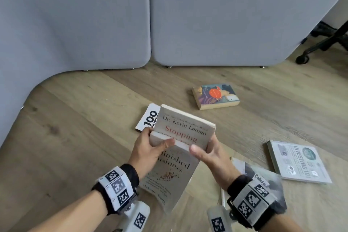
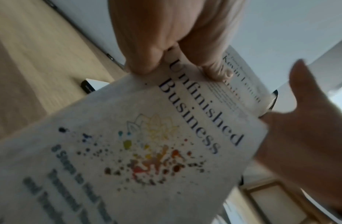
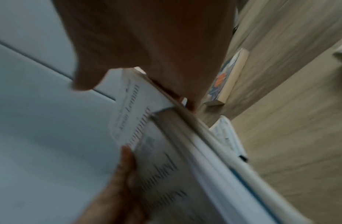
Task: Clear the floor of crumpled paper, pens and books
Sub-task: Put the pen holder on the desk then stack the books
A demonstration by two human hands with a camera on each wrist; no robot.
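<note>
Around you the grey partition panels [image 1: 216, 15] fence a wooden floor [image 1: 84, 118] where books remain: a colourful paperback [image 1: 216, 96] farther out, the "Investing 101" book [image 1: 299, 162] to your right, a white "100" book [image 1: 149, 117] just beyond your hands, and a dark-covered one [image 1: 263, 177] partly hidden under your right wrist. A white pen-like stick [image 1: 223, 198] lies near that wrist; no crumpled paper is in view. Held above the floor are two pale books, the "Stopping" book [image 1: 185, 128] behind and the "Unfinished Business" book [image 1: 169, 177] overlapping it in front. Your left hand [image 1: 150, 149] keeps a narrow grip, thumb on top pinching the upper edge of both; your right hand [image 1: 211, 152] cups the right side of the "Stopping" book, fingers behind, thumb over its front. The stack is uneven: the front book hangs low from one edge and could slip out if you loosen your left thumb or reach for another book before squaring them.
</note>
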